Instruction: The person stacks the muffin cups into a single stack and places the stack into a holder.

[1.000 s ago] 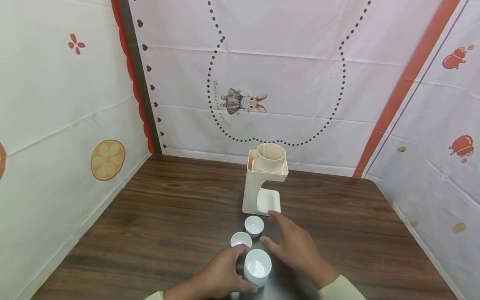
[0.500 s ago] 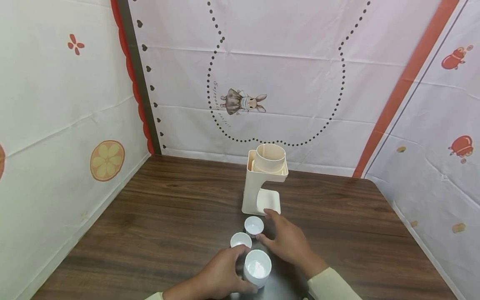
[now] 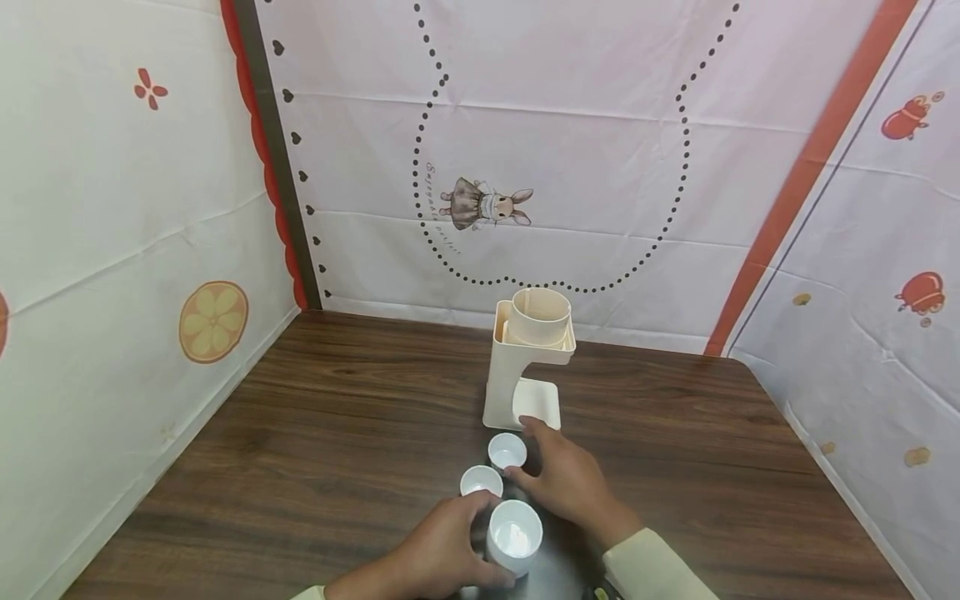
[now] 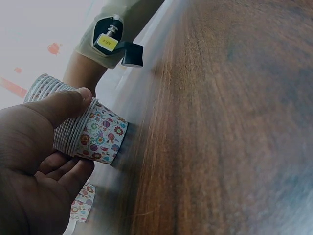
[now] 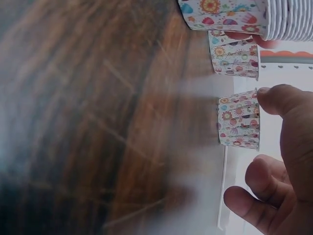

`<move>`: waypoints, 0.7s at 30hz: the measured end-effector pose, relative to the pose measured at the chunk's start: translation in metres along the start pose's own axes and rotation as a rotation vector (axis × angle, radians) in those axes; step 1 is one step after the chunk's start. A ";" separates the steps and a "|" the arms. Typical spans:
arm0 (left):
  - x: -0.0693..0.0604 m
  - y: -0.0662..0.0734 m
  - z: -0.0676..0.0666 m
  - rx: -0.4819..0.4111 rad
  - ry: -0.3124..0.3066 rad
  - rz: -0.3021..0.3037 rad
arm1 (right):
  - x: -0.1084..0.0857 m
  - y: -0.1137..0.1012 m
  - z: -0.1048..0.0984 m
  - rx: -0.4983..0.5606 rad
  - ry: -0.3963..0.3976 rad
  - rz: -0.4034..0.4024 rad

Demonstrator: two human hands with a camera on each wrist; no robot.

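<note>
My left hand grips a stack of nested paper baking cups, white inside with a flowered print outside, thumb on one side and fingers beneath. Just beyond the stack stands a single paper cup, partly behind the left hand. Farther out is another single cup with the same print. My right hand is at that cup's right side. Its thumb tip is at the rim, whether touching I cannot tell; the other fingers are loosely bent and apart from the cup.
Behind the cups stands a cream-coloured stand with an open round cylinder on top and a flat base plate. Printed cloth walls border the dark wooden table at the back and sides.
My right hand has moved left, its thumb coming closer to the far single cup. The left hand and its stack have stayed in place.
</note>
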State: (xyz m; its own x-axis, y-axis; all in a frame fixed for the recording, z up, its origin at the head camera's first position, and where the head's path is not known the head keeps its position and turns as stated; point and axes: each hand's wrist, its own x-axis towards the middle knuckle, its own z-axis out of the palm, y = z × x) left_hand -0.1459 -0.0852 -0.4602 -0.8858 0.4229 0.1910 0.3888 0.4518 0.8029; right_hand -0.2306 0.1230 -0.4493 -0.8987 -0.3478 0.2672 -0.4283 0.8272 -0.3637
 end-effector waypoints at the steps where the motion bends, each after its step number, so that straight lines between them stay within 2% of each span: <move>1: 0.000 0.000 0.000 0.003 0.000 0.001 | 0.001 0.000 0.000 0.000 -0.008 0.002; 9: -0.001 0.000 0.001 -0.001 -0.002 0.007 | 0.002 0.001 0.004 -0.012 -0.040 0.018; 21: 0.000 0.000 0.001 -0.005 -0.006 0.000 | 0.002 0.000 0.007 -0.019 -0.031 0.004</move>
State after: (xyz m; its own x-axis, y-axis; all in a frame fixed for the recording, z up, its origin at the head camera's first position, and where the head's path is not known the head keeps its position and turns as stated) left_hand -0.1458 -0.0850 -0.4609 -0.8844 0.4274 0.1877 0.3875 0.4480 0.8057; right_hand -0.2330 0.1195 -0.4553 -0.9032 -0.3572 0.2381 -0.4226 0.8368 -0.3480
